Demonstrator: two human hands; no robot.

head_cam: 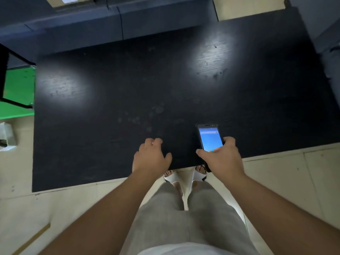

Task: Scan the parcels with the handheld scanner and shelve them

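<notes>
Black tabletop [110,89] bare of parcels, right hand [222,159] gripping the lit scanner [209,138], left hand [150,155] loosely curled, empty: scanning seemingly unstarted or finished.

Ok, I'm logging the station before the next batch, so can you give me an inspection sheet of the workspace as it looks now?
Surface: dark table, bare, smudged, two light glares.
Job's things: handheld scanner, screen lit, near the table's front edge; cardboard box at the top edge, partly out of view, possibly a parcel.
Clutter: white object on the floor at left, unclear.
Grippers: right hand grips the scanner; left hand empty, fingers curled over the table.
Cables: nothing seen.
Surroundings: tiled floor, green panel at left.
</notes>
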